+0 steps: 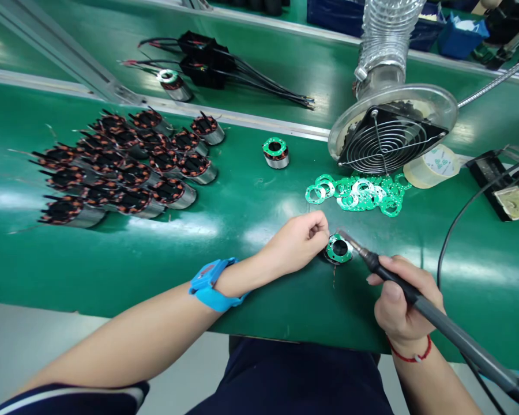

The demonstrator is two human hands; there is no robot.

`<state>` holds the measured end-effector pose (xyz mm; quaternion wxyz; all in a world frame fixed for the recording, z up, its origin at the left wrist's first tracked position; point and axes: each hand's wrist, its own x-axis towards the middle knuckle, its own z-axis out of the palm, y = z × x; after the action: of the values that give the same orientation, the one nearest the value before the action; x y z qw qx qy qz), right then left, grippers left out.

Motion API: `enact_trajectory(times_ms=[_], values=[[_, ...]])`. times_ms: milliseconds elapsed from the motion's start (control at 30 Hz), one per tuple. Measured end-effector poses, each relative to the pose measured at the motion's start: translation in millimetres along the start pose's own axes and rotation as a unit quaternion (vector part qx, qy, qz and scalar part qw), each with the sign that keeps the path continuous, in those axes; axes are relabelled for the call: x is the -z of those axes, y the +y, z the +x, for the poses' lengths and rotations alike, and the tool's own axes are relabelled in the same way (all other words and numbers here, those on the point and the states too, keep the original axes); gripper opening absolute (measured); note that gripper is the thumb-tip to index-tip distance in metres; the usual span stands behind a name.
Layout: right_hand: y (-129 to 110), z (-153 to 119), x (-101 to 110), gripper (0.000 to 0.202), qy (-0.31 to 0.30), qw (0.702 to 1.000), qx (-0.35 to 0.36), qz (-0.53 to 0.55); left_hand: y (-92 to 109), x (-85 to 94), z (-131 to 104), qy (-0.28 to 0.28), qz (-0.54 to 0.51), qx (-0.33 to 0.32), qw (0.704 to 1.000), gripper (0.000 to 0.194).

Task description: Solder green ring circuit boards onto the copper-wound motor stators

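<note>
So there's a green bench [242, 311], and taking the green-topped core [346, 252] on it as clock centre: a bunch of wound cores [132, 199] sits at 10, fan [383, 141] at 1. Soldering iron [458, 337] runs in from 4, right hand [395, 316] wrapped snugly round it, tip at the core's 12. Left hand [298, 241] is at 9, fingers pinched closed by the rim; can't tell if they've got anything. Pile of green rings [365, 193] at 1.
</note>
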<state>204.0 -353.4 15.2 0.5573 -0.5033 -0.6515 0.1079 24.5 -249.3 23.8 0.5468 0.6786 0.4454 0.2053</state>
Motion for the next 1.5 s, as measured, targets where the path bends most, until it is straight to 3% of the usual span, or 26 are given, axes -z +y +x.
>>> enact_trajectory(times_ms=[100,267,333,467,633,700,767,967,1133,1367,1500], values=[[-1,5,-6,0.044,-0.022,0.999,-0.032,-0.023,2,0.4,0,0.005,0.012,-0.003,1.0,0.015],[-2,19,-13,0.056,-0.251,0.964,-0.005,-0.087,5,-0.1,1,0.008,0.024,-0.001,1.0,0.017],[0,20,-14,0.061,-0.279,0.957,-0.005,-0.083,5,0.0,1,0.005,0.027,0.003,1.0,0.018],[6,17,-13,0.058,-0.239,0.963,-0.025,-0.118,5,3.9,-1,-0.011,0.021,0.018,1.0,0.012],[13,15,-7,0.065,-0.162,0.971,-0.039,-0.173,3,12.3,-10,-0.107,0.089,-0.02,0.99,0.017],[13,14,-6,0.063,-0.173,0.971,-0.039,-0.16,2,14.2,-11,-0.09,0.125,-0.062,0.986,0.004],[13,13,-7,0.06,-0.184,0.97,-0.039,-0.155,2,14.9,-9,-0.064,0.11,-0.085,0.988,0.011],[7,15,-13,0.061,-0.217,0.964,0.025,-0.154,2,13.4,-4,-0.067,-0.077,-0.001,0.995,0.008],[0,18,-17,0.065,-0.238,0.958,0.082,-0.139,0,13.6,-5,-0.065,-0.063,-0.004,0.996,0.012],[-4,17,-15,0.053,-0.218,0.965,0.06,-0.134,1,14.0,-9,-0.052,-0.047,0.034,0.997,0.013],[-4,15,-10,0.055,-0.127,0.986,0.037,-0.1,6,13.8,-11,-0.03,0.008,0.015,0.999,0.015]])
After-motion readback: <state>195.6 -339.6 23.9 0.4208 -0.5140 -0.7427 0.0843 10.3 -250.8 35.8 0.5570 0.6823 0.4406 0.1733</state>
